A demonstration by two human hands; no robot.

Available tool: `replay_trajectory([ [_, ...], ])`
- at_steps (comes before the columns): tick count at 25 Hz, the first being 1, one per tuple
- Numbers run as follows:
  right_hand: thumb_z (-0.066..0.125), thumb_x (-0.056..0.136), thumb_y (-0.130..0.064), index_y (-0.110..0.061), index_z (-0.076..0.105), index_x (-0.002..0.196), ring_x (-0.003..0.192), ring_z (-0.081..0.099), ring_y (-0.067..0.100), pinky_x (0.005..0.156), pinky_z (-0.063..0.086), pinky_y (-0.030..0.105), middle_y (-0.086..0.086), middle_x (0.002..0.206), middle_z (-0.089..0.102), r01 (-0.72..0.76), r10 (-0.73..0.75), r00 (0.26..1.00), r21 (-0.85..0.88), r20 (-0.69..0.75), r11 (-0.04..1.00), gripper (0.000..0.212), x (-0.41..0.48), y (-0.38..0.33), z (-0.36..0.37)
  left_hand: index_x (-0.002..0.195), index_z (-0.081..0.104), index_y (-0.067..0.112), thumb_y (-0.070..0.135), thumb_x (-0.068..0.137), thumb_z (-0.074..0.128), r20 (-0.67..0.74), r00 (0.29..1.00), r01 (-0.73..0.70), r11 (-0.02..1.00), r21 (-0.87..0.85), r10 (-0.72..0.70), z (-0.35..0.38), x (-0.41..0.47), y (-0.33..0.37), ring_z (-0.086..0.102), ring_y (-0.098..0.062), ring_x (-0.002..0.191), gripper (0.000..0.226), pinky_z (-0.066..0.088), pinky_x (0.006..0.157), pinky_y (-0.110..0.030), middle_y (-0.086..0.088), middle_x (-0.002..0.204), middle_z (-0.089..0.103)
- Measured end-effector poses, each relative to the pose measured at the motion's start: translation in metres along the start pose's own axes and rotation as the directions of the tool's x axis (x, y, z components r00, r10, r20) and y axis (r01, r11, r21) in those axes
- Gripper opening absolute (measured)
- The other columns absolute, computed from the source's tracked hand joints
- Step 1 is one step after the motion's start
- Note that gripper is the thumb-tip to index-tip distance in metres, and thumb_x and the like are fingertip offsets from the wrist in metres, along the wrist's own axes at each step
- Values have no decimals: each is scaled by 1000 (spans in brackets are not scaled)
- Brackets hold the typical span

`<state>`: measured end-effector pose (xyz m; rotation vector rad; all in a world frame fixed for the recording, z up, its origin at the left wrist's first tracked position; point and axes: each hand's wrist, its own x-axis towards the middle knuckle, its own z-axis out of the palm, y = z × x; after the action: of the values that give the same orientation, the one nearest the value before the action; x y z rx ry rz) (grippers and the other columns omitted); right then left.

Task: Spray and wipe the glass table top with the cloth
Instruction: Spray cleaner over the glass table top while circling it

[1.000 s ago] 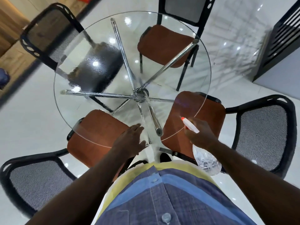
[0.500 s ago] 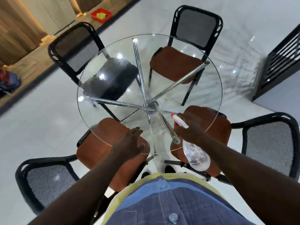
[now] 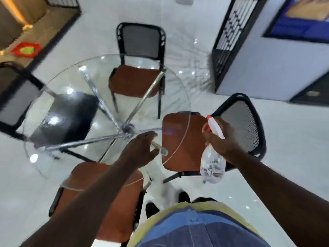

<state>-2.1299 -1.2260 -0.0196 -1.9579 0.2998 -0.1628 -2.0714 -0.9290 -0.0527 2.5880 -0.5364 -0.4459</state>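
At far left, beyond the rim of the round glass counter (image 3: 58, 75), stands a black-seated chair (image 3: 64, 114), seen partly through the glass; it is one of four chairs set round the counter, the other three with brown seats, at the near left (image 3: 99, 198), the far side (image 3: 135, 81) and the right (image 3: 183, 139). One counter only, its chrome legs (image 3: 124, 129) crossing under the middle of the pane. Moving rightward, the left hand (image 3: 140, 150) lies low over the near part of the glass, palm down, fingers loosely spread and gripping nothing; whether it touches the surface cannot be told through the blur. No cloth shows anywhere, so one wiping tool is missing from view. Farther right, the right hand (image 3: 220, 139) is wrapped around the neck of the single clear spray bottle (image 3: 212, 163), held just outside the counter's right edge over the right-hand chair. The bottle's long axis runs roughly upright, body hanging down, and its white head with red tip (image 3: 208, 118) points up and to the left, toward the glass. The pane lies left and ahead of that nozzle, so the right hand probably needs to swing inward before spraying; the left hand is nearer the surface.
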Motion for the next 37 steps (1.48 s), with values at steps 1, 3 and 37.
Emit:
replay_trajectory([
  [1, 71, 91, 10, 2, 65, 102, 56, 64, 14, 52, 55, 26, 16, 84, 69, 10, -9, 999, 11, -46, 1000, 15, -2, -2, -16, 145, 55, 18, 50, 83, 60, 2, 999, -36, 999, -11, 36, -3, 12, 16, 54, -21, 137, 71, 45, 114, -40, -2, 148, 59],
  [3, 72, 90, 9, -1, 66, 106, 59, 65, 5, 55, 58, 27, 6, 86, 70, 29, -21, 983, 42, -181, 999, 19, -9, -5, -62, 148, 54, 21, 54, 81, 57, -1, 992, -125, 992, 11, 125, -11, 38, 60, 55, -20, 137, 74, 44, 115, -39, -1, 150, 58],
  [37, 72, 78, -16, -18, 66, 104, 92, 72, 23, 77, 63, 54, -7, 98, 71, 49, -114, 866, -144, -487, 988, 27, 158, 210, -648, 147, 54, 27, 46, 93, 72, 47, 794, -604, 796, -45, 606, 185, 447, 661, 56, -10, 133, 60, 43, 111, -29, 9, 150, 56],
])
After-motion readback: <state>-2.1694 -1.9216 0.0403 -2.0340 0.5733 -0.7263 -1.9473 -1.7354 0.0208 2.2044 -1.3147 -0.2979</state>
